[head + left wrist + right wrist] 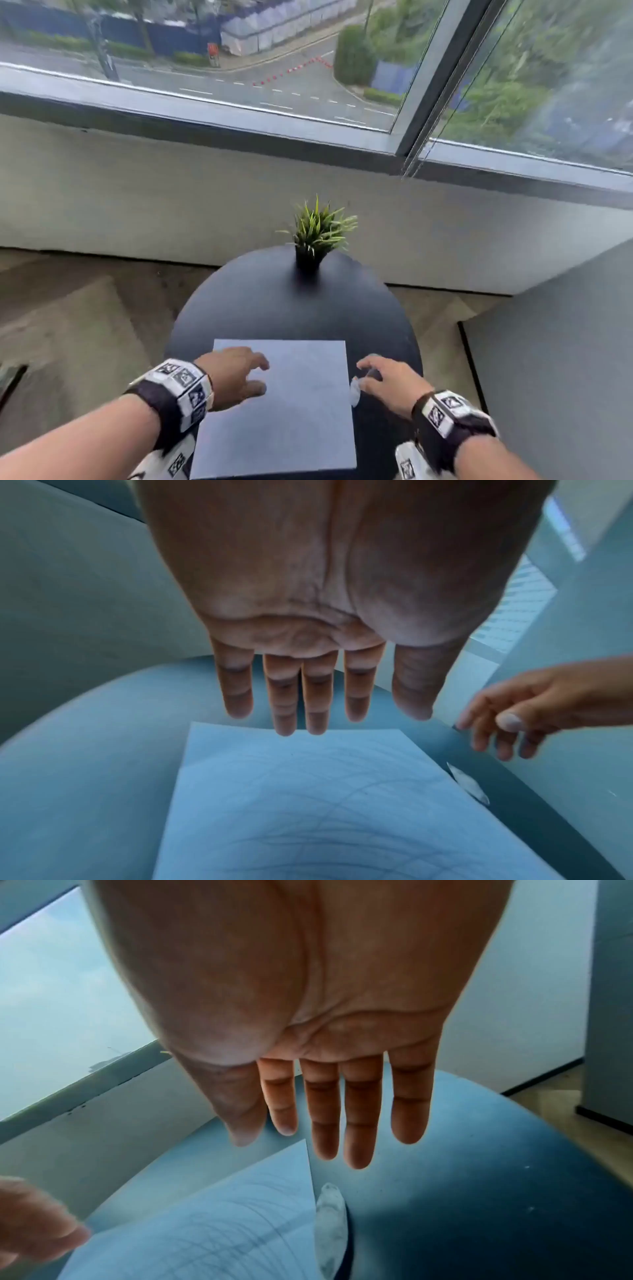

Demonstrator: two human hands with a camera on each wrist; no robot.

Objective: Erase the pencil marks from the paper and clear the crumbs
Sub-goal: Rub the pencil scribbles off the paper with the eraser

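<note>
Lying near the desk's (260,308) front edge, the pencil-marked paper (291,411) is approached by both hands: left hand (233,373) and right hand (390,380), each grip spread wide and empty. The eraser (330,1226), just beside the paper's right edge, should be pinched firmly while the sheet is pinned flat. No legible writing is seen.

Paper (301,404): near edge cut by frame btm; left part under left hand (233,375). Pencil marks (342,818) too faint in head view. Eraser (355,394): blurred, partly behind right hand (394,383).
</note>
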